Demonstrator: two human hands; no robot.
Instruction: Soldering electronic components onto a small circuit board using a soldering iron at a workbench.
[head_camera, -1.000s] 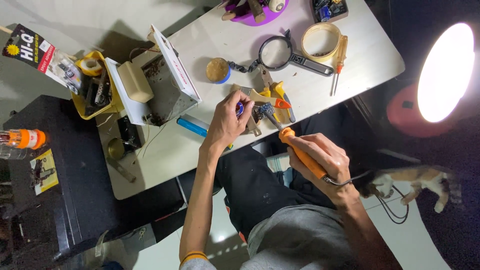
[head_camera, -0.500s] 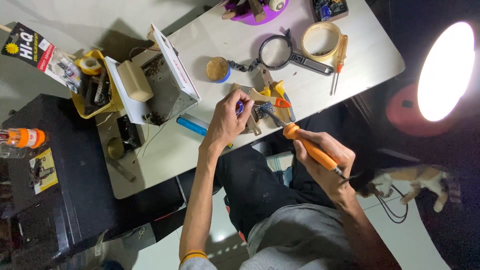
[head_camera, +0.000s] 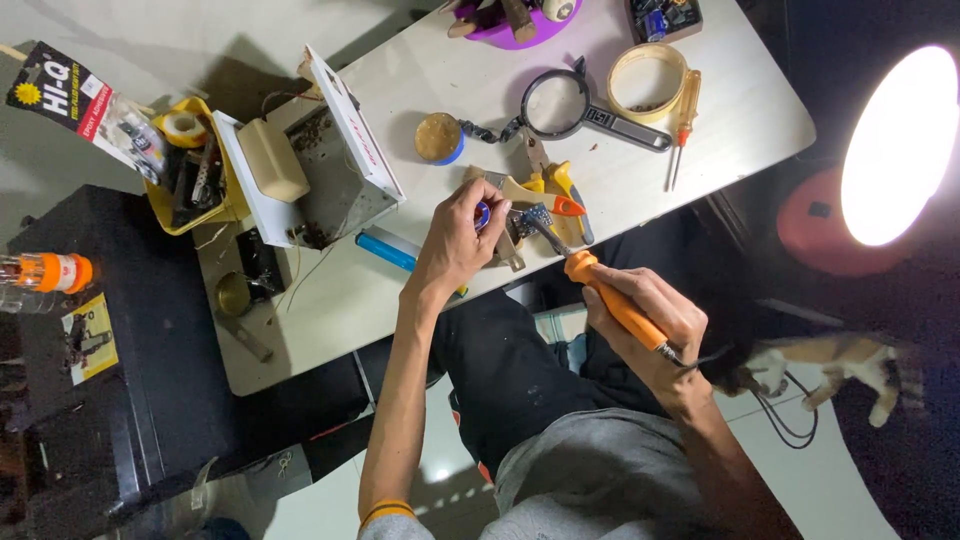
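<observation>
Two hands busy: left hand (head_camera: 462, 232) pinching the board (head_camera: 531, 217), right hand (head_camera: 646, 312) gripping the iron (head_camera: 612, 298). One slip toward my fingertips burns them.

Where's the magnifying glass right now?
In the head view, the magnifying glass lies on the white table, toward its far right part, between the small round tin and the roll of tape.

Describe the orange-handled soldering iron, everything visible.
The soldering iron has a long orange handle, plastic by its look, and a thin dark metal tip slanting up-left to a small circuit board at the table edge. The right hand wraps around the handle. A dark cord leaves its rear end past the wrist.
</observation>
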